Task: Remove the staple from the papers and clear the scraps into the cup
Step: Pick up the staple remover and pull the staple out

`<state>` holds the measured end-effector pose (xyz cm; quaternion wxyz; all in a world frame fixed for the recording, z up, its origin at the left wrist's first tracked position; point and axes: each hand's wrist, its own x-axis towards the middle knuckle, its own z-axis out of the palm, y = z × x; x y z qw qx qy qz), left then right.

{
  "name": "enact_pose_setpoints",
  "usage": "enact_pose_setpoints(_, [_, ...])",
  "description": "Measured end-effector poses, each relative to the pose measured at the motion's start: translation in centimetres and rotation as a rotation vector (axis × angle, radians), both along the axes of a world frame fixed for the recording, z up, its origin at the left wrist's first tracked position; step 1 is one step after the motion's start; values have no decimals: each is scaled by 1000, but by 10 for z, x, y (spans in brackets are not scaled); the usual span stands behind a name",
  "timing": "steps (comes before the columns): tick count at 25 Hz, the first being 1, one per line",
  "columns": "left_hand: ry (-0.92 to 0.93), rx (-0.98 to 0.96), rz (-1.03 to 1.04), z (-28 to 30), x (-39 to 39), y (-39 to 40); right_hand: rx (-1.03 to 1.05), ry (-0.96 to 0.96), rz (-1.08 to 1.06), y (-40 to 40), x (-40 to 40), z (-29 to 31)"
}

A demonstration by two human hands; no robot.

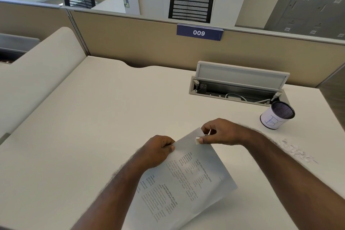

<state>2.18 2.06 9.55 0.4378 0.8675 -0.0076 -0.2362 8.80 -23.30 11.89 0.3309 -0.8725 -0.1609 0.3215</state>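
A printed stack of papers [186, 179] is held tilted above the white desk [112, 117]. My left hand [158, 150] pinches its upper left edge. My right hand [218, 132] pinches the top corner, with thumb and finger closed on a small white scrap [197, 140] there; the staple itself is too small to make out. A mesh cup [277, 115] wrapped in a white label stands at the right, apart from both hands. A scatter of small paper scraps [296, 152] lies on the desk near the right edge, below the cup.
An open cable tray [237, 87] with its lid raised sits in the desk behind the cup. A beige partition [149, 43] with a "009" sign closes off the back. A curved side panel [37, 80] borders the left.
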Motion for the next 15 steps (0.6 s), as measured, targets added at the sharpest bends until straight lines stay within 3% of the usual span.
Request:
enact_pose_setpoints(6, [51, -119, 214, -2, -4, 17, 191, -17, -435, -27, 23, -19])
enact_pose_setpoints(12, [105, -222, 397, -13, -12, 38, -13, -69, -751, -32, 44, -78])
enact_pose_setpoints(15, [116, -261, 449, -19, -17, 48, -206, -148, -731, -23, 48, -99])
